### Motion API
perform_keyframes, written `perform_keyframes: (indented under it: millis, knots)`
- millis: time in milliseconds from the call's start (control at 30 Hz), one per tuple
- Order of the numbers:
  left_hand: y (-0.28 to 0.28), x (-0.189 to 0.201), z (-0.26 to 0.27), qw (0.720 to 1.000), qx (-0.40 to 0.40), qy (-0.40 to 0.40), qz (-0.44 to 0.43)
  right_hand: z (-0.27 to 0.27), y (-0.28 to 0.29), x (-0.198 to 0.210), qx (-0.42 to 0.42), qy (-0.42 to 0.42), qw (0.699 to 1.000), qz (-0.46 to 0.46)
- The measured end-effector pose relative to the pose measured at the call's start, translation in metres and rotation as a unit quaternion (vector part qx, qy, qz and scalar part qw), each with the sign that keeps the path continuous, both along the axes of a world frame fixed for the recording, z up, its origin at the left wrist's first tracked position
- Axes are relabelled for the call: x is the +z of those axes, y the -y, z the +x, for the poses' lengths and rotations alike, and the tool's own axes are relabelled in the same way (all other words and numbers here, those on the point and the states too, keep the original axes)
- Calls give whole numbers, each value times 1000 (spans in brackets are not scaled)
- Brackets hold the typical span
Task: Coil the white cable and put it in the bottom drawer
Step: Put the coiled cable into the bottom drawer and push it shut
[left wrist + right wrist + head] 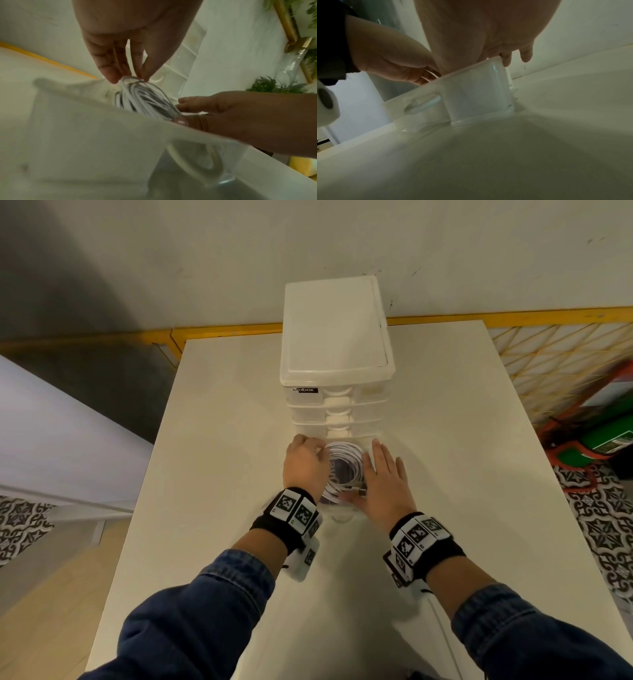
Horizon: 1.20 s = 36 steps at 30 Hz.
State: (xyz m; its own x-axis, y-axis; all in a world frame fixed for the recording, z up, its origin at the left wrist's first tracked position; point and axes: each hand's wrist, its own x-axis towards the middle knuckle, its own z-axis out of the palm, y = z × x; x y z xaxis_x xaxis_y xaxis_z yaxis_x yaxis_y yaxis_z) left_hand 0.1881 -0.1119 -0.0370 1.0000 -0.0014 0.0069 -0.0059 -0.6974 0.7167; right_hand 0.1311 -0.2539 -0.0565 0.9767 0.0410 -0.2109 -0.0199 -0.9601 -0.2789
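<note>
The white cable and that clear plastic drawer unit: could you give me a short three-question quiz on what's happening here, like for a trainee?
1. True or false: the coiled white cable lies inside the pulled-out bottom drawer of the translucent plastic drawer unit.
2. Which hand pinches the cable's loops? A) left hand B) right hand C) neither
3. Fill in: the right hand's fingers lie ____, along the drawer's right side.

Key: 1 true; 2 A; 3 straight
</note>
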Motion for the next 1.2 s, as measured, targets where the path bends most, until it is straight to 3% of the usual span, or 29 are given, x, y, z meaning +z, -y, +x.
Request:
perform_keyframes:
  millis: [167,267,500,600,733,800,867,1000,1200]
  knots:
    - [2,-3,10,995,-32,-34,83,-8,3,-8,72,71,994,39]
    - [4,2,20,990,-33,-80,109,-13,6,-9,91,44,994,35]
    - [-13,6,26,989,19,-127,-67,-22,16,-7,161,91,982,23]
    - [-23,13,27,985,26,-133,-109,-26,17,-6,184,37,982,24]
    - [-34,38,34,986,111,-66,-106,-19,18,-4,210,-3,977,-34]
    - [-39,56,38,966,189,-27,-171,-13,15,-1,211,1,977,-42]
    - [-43,75,44,948,216,32,-233,-7,11,3,212,4,976,-50]
    - [-39,104,57,955,169,97,-224,8,4,10,232,-6,969,-85]
    - [-25,116,70,987,35,-3,-155,17,1,8,236,-55,963,-117]
